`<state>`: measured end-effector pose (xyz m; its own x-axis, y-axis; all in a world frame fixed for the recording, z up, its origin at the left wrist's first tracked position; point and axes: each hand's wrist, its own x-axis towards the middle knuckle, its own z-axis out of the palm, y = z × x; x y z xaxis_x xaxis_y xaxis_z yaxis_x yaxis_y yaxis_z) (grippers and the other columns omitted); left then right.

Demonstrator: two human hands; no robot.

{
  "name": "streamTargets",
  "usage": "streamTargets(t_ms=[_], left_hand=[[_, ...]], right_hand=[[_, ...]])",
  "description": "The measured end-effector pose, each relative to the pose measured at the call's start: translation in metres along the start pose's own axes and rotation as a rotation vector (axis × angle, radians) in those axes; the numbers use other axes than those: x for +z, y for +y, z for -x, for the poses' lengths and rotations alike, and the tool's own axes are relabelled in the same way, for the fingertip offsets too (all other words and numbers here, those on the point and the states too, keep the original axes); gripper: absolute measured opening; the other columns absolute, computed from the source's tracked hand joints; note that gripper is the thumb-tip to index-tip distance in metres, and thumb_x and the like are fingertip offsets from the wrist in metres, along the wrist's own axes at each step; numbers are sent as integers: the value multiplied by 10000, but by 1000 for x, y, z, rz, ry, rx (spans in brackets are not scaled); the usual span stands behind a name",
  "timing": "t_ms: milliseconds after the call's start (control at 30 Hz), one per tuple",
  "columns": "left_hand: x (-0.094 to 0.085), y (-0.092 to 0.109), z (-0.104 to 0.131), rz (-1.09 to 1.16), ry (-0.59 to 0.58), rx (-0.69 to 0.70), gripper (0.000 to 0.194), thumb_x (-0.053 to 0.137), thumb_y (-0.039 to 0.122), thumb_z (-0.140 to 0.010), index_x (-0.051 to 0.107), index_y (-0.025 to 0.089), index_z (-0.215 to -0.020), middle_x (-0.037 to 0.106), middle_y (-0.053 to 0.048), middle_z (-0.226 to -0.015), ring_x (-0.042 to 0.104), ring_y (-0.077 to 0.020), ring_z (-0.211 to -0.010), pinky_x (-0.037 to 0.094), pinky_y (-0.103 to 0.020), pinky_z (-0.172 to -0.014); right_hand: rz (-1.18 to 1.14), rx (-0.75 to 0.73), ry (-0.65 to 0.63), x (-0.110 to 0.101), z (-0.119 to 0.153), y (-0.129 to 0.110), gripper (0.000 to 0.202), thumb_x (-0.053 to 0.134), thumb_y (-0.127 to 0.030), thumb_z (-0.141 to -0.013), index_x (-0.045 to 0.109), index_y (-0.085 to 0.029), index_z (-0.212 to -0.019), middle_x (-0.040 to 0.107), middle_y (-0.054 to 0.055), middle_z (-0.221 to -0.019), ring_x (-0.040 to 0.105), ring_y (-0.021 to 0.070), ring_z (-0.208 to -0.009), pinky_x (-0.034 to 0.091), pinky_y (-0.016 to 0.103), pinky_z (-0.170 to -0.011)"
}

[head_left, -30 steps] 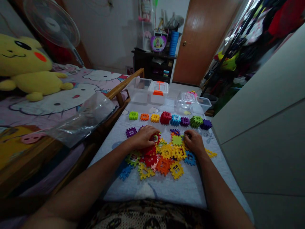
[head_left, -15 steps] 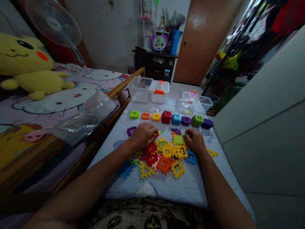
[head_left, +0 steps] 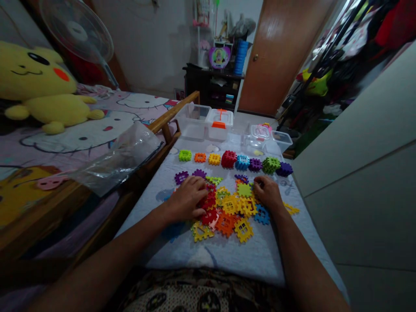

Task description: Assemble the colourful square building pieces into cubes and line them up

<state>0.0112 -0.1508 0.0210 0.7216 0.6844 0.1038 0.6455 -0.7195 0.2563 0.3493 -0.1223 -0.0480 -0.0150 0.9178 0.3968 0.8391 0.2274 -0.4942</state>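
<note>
Eight colour groups stand in a row beyond both grips, so from where I'm standing a good share of the sorting looks done. The red stack, blue stack and green stack look thick; the orange group and yellow group look lower.

Plenty is left, I'd say. Between the grips, and spilling nearer the person, lies a mixed heap: yellow pieces, red pieces, an orange piece, and a lime square just beside the right grip. A blue piece sits on the near side of that grip, with a yellow strip out past its outer side. Just beyond the left grip lie two purple pieces, apart from the row.

The left grip is palm down over the heap's edge, fingers loosely bent, thumb apart from them, nothing visibly pinched. The right grip is curled in at the other edge; whether it has hold of a piece, I can't tell.

Far beyond the grips, on the same cloth-covered bench, stand clear boxes; I can make out no lattice pieces packed in them.
</note>
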Motion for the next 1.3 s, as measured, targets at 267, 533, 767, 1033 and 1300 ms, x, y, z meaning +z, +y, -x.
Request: streamTargets(t_ms=[267, 533, 767, 1033, 1300], left_hand=[[4, 3, 3, 59, 18, 36, 106, 643, 157, -759, 658, 222, -841, 630, -77, -1046, 528, -282, -1088, 385, -473, -1012], [0, -4, 5, 124, 137, 100, 152, 562, 134, -776, 649, 212, -873, 670, -65, -975, 577, -254, -1056, 434, -448, -984], [-20, -15, -2, 329, 148, -58, 189, 518, 209, -861, 672, 208, -970, 706, -66, -986, 623, -226, -963, 482, -421, -919], [-18, -25, -37, 471, 89, -208, 297, 479, 268, -895, 675, 232, -1115, 715, -36, -1126, 645, -230, -1034, 495, -380, -947], [2, -27, -46, 105, -16, -81, 271, 487, 224, -902, 681, 192, -1088, 658, -108, -1090, 581, -259, -1054, 448, -404, -956]], right_hand=[[3, -2, -6, 0, 0, 0, 163, 510, -265, -797, 657, -197, -788, 669, 72, -800, 583, 204, -724, 451, 334, -718], [2, 0, -12, 1, -1, 2, 173, 514, -273, -797, 665, -190, -796, 678, 84, -819, 587, 209, -725, 461, 344, -731], [10, -17, -3, 2, -1, 4, 177, 503, -282, -804, 655, -192, -793, 680, 88, -820, 591, 212, -733, 467, 349, -733], [10, -16, -6, 2, -1, 3, 180, 499, -277, -802, 656, -190, -800, 680, 88, -825, 591, 211, -733, 467, 348, -737], [5, -5, -4, 1, -1, 1, 172, 498, -271, -796, 652, -194, -789, 676, 85, -820, 589, 213, -746, 465, 344, -741]])
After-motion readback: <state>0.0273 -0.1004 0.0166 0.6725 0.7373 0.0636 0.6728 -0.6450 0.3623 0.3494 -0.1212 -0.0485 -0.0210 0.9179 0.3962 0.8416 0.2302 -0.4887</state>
